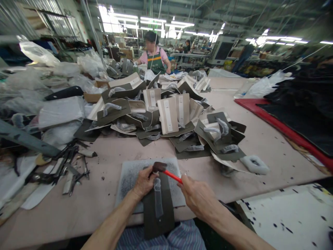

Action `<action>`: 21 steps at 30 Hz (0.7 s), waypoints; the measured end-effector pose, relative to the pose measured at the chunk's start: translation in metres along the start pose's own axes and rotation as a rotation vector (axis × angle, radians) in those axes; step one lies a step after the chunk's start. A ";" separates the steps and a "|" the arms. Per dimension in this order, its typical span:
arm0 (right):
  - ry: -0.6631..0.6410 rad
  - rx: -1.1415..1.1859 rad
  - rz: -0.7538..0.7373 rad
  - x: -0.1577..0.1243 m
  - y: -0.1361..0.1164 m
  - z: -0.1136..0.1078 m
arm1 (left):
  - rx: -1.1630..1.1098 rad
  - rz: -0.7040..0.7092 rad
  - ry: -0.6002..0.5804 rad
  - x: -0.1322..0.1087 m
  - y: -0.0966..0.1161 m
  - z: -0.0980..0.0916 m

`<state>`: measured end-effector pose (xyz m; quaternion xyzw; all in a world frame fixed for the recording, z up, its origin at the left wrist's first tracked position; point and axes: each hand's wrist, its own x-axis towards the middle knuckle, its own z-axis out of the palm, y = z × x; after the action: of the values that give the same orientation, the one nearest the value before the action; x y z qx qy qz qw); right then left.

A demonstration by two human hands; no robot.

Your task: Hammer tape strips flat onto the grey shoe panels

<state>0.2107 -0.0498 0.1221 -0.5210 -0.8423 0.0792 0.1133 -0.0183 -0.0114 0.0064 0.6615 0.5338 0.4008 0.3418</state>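
Right fingers (185, 181) clench the red-handled hammer (172, 176); left fingers (147, 172), grasp unclear, touch the dark panel's (168, 208) far end, its near end overhanging the front edge of the tabletop (93, 201).

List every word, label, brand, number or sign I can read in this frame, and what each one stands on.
Readable text: none.
Co-worker's green apron: pale marks, possibly lettering, too small and blurred to read.
Hammer: no lettering visible.
Dark panel under the hammer, and its plastic-wrapped handle: no lettering visible.
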 end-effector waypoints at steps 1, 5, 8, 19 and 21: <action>-0.078 -0.015 0.052 -0.002 0.006 0.005 | -0.003 0.000 -0.002 0.000 0.000 0.000; -0.203 0.110 0.308 -0.014 0.043 0.027 | -0.040 -0.005 0.015 0.001 0.000 0.000; -0.184 0.183 0.484 -0.023 0.076 0.053 | -0.056 -0.028 0.021 0.001 -0.001 -0.001; 0.068 0.481 0.288 -0.001 -0.057 0.089 | -0.052 -0.292 0.187 0.014 0.005 -0.009; 0.120 0.419 0.268 -0.002 -0.081 0.102 | 0.048 -0.423 0.314 0.016 0.006 -0.015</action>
<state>0.1136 -0.0894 0.0441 -0.5968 -0.7228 0.2351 0.2573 -0.0272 0.0031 0.0211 0.4728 0.7160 0.4055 0.3153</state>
